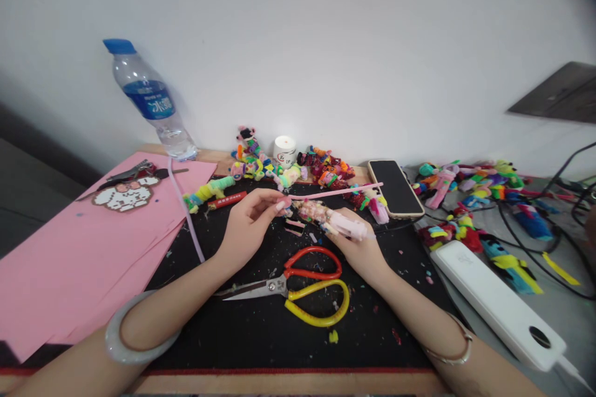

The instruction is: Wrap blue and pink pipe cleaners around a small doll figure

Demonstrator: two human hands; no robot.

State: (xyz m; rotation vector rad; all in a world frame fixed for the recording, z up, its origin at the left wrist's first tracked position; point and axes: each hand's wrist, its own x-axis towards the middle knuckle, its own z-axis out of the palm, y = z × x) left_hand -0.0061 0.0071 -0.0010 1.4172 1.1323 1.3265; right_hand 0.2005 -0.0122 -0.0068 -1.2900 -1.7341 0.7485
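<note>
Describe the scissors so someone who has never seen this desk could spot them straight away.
Start at the black mat in the middle of the desk, between the pink paper and the white power bank. The scissors lie flat on it, just nearer the person than the left hand and right hand. Their handles differ: one loop red, the other yellow, with steel blades pointing left.

left hand [249, 218] fingers pinched, right hand [358, 243] curled in a closed grip, forearms converging inward
</note>
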